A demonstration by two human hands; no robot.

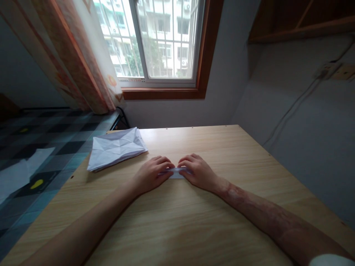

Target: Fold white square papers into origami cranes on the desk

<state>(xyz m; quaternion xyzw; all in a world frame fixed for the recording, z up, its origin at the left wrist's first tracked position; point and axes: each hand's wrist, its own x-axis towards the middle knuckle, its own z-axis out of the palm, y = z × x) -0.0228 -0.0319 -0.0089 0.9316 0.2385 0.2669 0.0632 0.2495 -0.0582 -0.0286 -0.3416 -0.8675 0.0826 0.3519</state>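
A small folded strip of white paper point(176, 174) lies on the wooden table point(172, 225) between my two hands. My left hand point(155, 171) is closed on its left end, thumb at the near edge and fingers curled over the top. On the other end, my right hand point(198, 171) pinches the paper the same way. The fingertips of both hands almost meet above the strip. Only its middle shows; the ends are hidden under my fingers.
A stack of creased white paper sheets point(118, 147) rests at the table's back left corner. Left of the table is a bed with a checked cover point(63, 129), with loose white paper point(16, 175) on it. A wall with a cable point(288, 111) runs along the right.
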